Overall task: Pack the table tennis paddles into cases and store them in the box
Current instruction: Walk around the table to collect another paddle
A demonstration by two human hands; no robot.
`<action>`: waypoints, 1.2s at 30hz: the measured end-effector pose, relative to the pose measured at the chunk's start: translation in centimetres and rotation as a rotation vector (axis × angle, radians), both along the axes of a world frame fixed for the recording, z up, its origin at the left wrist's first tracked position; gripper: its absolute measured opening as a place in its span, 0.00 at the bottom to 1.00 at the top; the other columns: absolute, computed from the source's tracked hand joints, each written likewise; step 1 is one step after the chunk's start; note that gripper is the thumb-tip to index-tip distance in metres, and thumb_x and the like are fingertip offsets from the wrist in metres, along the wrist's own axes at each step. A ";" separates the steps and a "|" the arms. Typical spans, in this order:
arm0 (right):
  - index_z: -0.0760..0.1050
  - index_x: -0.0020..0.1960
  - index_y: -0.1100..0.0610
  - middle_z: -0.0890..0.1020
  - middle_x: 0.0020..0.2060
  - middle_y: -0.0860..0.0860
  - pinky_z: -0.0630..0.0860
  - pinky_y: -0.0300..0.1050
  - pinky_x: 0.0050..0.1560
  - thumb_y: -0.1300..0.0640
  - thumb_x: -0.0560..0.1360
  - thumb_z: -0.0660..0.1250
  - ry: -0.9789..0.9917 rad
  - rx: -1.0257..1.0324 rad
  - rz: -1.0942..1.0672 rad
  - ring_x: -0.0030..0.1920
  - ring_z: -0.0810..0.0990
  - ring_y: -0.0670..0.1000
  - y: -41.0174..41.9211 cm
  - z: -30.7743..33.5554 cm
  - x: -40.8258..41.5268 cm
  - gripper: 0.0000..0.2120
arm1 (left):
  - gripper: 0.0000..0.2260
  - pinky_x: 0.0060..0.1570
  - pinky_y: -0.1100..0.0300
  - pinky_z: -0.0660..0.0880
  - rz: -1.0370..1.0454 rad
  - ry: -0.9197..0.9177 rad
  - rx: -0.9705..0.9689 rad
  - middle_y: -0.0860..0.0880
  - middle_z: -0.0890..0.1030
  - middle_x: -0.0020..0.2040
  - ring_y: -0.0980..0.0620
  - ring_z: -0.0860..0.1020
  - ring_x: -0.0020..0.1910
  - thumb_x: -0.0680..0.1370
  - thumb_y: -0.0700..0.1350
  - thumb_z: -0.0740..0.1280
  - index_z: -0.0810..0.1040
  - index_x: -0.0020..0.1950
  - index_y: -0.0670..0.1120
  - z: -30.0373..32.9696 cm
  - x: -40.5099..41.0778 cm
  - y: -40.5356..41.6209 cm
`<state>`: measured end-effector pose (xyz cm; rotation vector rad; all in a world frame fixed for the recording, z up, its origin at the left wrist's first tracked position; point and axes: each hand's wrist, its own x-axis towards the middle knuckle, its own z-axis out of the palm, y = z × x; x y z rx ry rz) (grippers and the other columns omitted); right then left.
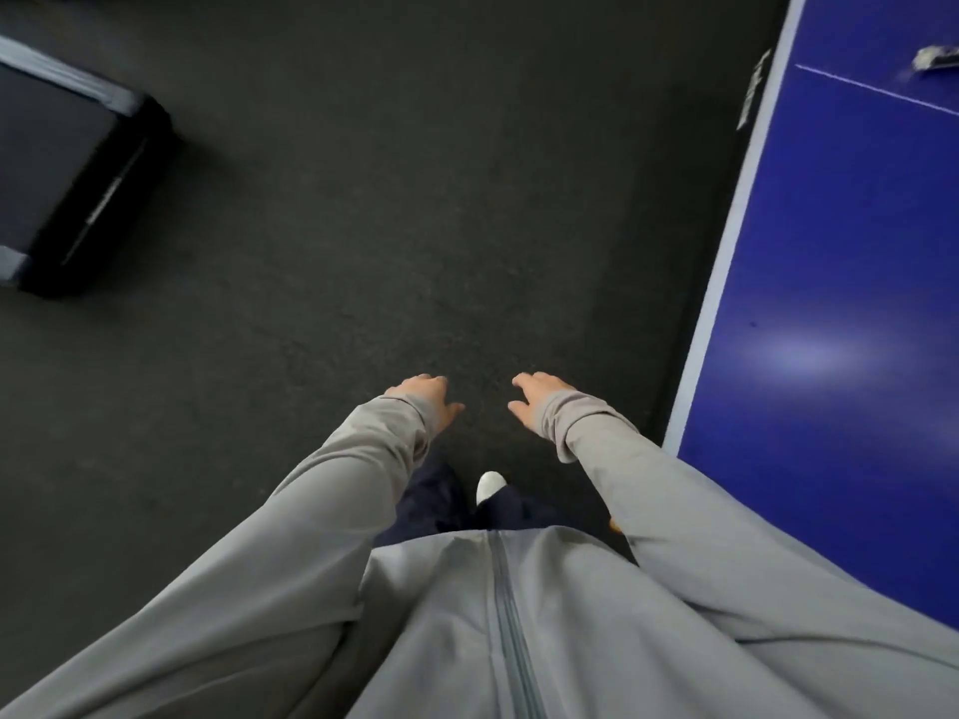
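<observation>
Wide stretch of bare dark floor (363,225) ahead of both hands, open from the middle of the view out to the far edge. Left hand (428,399) and right hand (539,402) held apart over that floor, fingers loose, nothing between them. Off to the left, a dark box (67,179) with pale edges on the floor, well apart from the hands and blocking that corner. Along the right side, the blue counter (840,303) with its pale rim, close beside the right sleeve (648,490) and closing off movement that way. On the counter's far part, a small blurred pale object (934,58), too smeared to identify. Below the hands, dark trouser legs and one white shoe (490,485).
</observation>
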<state>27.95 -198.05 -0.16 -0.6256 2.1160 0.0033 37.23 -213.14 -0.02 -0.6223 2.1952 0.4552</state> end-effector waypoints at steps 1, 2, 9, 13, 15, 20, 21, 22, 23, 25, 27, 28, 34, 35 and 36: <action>0.62 0.70 0.54 0.69 0.67 0.54 0.70 0.55 0.64 0.49 0.78 0.57 0.001 0.007 -0.038 0.65 0.71 0.59 -0.5 0.0 -1.0 0.21 | 0.22 0.65 0.47 0.67 -0.033 0.000 0.005 0.44 0.70 0.67 0.43 0.69 0.66 0.78 0.57 0.59 0.69 0.67 0.45 -0.1 -1.7 -0.9; 0.62 0.70 0.54 0.69 0.67 0.54 0.70 0.55 0.64 0.50 0.78 0.57 0.001 0.016 -0.072 0.66 0.70 0.59 -1.0 0.1 -2.0 0.21 | 0.23 0.66 0.47 0.67 -0.072 0.002 0.008 0.44 0.70 0.67 0.43 0.69 0.67 0.78 0.57 0.59 0.69 0.67 0.46 -0.3 -3.4 -1.7; 0.61 0.71 0.54 0.67 0.69 0.55 0.69 0.53 0.66 0.50 0.79 0.56 0.022 0.078 -0.331 0.68 0.68 0.58 -5.5 0.8 -9.2 0.22 | 0.23 0.65 0.48 0.68 -0.333 0.032 -0.007 0.46 0.70 0.68 0.44 0.69 0.67 0.77 0.58 0.59 0.68 0.69 0.48 -0.4 -15.2 -9.0; 0.62 0.71 0.54 0.67 0.69 0.54 0.68 0.53 0.66 0.50 0.79 0.57 0.042 0.054 -0.457 0.68 0.68 0.58 -8.2 2.0 -12.6 0.22 | 0.22 0.65 0.48 0.67 -0.462 0.064 -0.012 0.44 0.71 0.68 0.43 0.69 0.67 0.78 0.57 0.59 0.69 0.68 0.46 0.6 -21.1 -12.4; 0.61 0.71 0.54 0.66 0.70 0.54 0.67 0.53 0.67 0.50 0.79 0.56 0.042 0.054 -0.507 0.69 0.67 0.57 -9.1 2.4 -14.1 0.22 | 0.22 0.65 0.48 0.67 -0.507 0.065 -0.005 0.44 0.70 0.68 0.43 0.69 0.67 0.78 0.56 0.59 0.69 0.68 0.46 0.9 -23.7 -13.0; 0.61 0.71 0.54 0.66 0.69 0.55 0.66 0.54 0.68 0.50 0.79 0.56 0.015 0.060 -0.600 0.69 0.66 0.58 -9.7 2.4 -18.9 0.22 | 0.22 0.65 0.48 0.68 -0.600 0.067 0.026 0.45 0.71 0.68 0.43 0.70 0.67 0.78 0.57 0.60 0.69 0.67 0.47 1.0 -30.3 -12.5; 0.61 0.71 0.54 0.66 0.70 0.55 0.66 0.54 0.68 0.50 0.79 0.56 0.008 0.062 -0.616 0.69 0.66 0.58 -9.5 2.3 -20.1 0.22 | 0.22 0.65 0.48 0.68 -0.623 0.061 0.025 0.45 0.71 0.68 0.43 0.70 0.67 0.78 0.57 0.59 0.69 0.67 0.47 0.9 -31.8 -12.3; 0.61 0.71 0.54 0.65 0.70 0.55 0.65 0.54 0.68 0.50 0.79 0.56 0.004 0.064 -0.633 0.70 0.65 0.58 -9.3 2.1 -21.3 0.22 | 0.22 0.65 0.48 0.68 -0.644 0.058 0.019 0.45 0.71 0.68 0.43 0.70 0.67 0.78 0.57 0.59 0.69 0.67 0.47 0.8 -33.4 -12.0; 0.61 0.71 0.54 0.65 0.70 0.55 0.65 0.54 0.69 0.50 0.79 0.56 0.004 0.063 -0.649 0.70 0.65 0.58 -9.0 1.9 -22.7 0.22 | 0.22 0.65 0.48 0.68 -0.658 0.059 0.010 0.45 0.71 0.68 0.43 0.70 0.67 0.78 0.57 0.59 0.69 0.68 0.47 0.7 -35.1 -11.7; 0.61 0.71 0.54 0.65 0.70 0.55 0.65 0.54 0.69 0.50 0.79 0.57 0.008 0.046 -0.679 0.70 0.65 0.58 -8.4 1.6 -25.6 0.22 | 0.22 0.65 0.48 0.67 -0.674 0.057 -0.005 0.44 0.71 0.68 0.43 0.69 0.67 0.78 0.57 0.60 0.69 0.68 0.47 0.4 -38.3 -11.1; 0.61 0.71 0.54 0.65 0.70 0.55 0.65 0.54 0.68 0.50 0.78 0.57 0.012 0.021 -0.709 0.70 0.65 0.58 -7.8 1.5 -28.6 0.22 | 0.22 0.66 0.48 0.67 -0.705 0.041 -0.016 0.44 0.70 0.68 0.43 0.69 0.67 0.78 0.56 0.59 0.69 0.68 0.46 0.3 -41.5 -10.4; 0.61 0.71 0.54 0.65 0.70 0.55 0.66 0.54 0.68 0.50 0.78 0.57 0.010 0.013 -0.724 0.69 0.65 0.58 -7.3 1.6 -30.0 0.22 | 0.22 0.66 0.48 0.67 -0.727 0.031 -0.019 0.43 0.70 0.68 0.43 0.69 0.67 0.78 0.56 0.59 0.68 0.68 0.46 0.3 -43.1 -9.9; 0.61 0.71 0.54 0.64 0.71 0.55 0.65 0.55 0.69 0.50 0.79 0.56 0.029 -0.007 -0.800 0.71 0.64 0.57 -4.3 2.4 -37.7 0.22 | 0.22 0.67 0.48 0.66 -0.818 0.070 -0.013 0.43 0.70 0.68 0.43 0.69 0.68 0.78 0.56 0.59 0.68 0.68 0.45 1.7 -52.3 -5.8; 0.60 0.72 0.54 0.64 0.71 0.55 0.65 0.55 0.69 0.50 0.79 0.56 0.028 -0.006 -0.813 0.71 0.63 0.57 -3.9 2.6 -38.8 0.22 | 0.22 0.66 0.48 0.67 -0.837 0.077 -0.012 0.43 0.70 0.68 0.43 0.69 0.68 0.78 0.56 0.59 0.68 0.68 0.45 2.0 -53.7 -5.0; 0.60 0.72 0.54 0.63 0.72 0.55 0.65 0.55 0.69 0.50 0.79 0.56 0.024 -0.006 -0.823 0.71 0.63 0.57 -3.5 2.7 -39.9 0.22 | 0.22 0.66 0.48 0.67 -0.856 0.080 -0.012 0.43 0.70 0.68 0.43 0.69 0.68 0.78 0.56 0.59 0.68 0.68 0.45 2.2 -55.0 -4.3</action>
